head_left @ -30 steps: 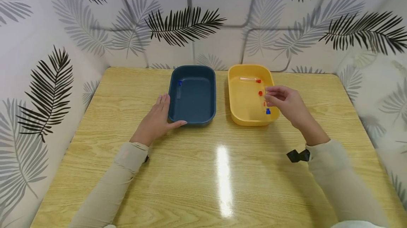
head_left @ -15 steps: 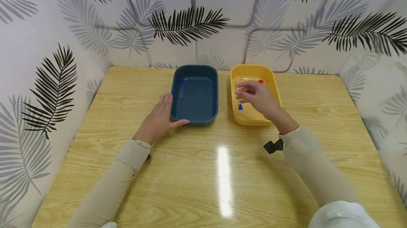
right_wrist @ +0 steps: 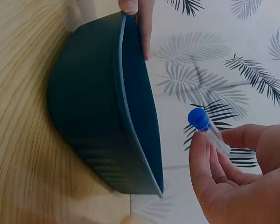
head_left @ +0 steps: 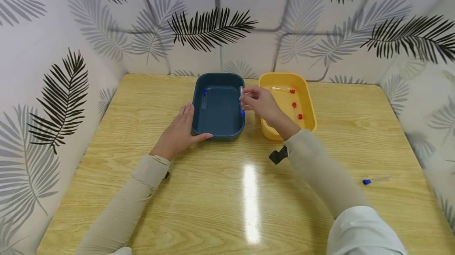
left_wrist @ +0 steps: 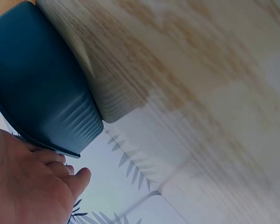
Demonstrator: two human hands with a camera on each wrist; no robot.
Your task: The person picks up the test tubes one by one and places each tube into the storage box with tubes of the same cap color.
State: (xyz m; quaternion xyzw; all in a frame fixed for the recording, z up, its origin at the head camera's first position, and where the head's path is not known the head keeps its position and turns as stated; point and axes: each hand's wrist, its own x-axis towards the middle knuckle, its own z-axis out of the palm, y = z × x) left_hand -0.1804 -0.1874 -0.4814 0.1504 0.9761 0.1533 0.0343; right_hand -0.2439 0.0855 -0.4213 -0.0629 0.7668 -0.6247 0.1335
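Note:
My right hand (head_left: 264, 104) pinches a clear test tube with a blue cap (right_wrist: 201, 119) between thumb and fingers, above the right rim of the dark blue bin (head_left: 219, 118). Against that bin's left side rests my left hand (head_left: 175, 133), its fingers straight along the rim and the thumb at the front edge. Inside the blue bin lies another blue-capped test tube (head_left: 204, 100). To the right, the yellow bin (head_left: 269, 128) holds several red-capped tubes, one a test tube (head_left: 282, 89) near the back; my right forearm covers part of this bin.
A further blue-capped test tube (head_left: 376, 180) lies on the wooden table (head_left: 199, 207) at the right, beyond my right sleeve. Patterned leaf wall covering (head_left: 234, 49) stands close behind both bins.
My right hand has carried the blue-capped test tube leftward, out of the yellow bin to the blue bin's right edge. The left hand stays at the blue bin.

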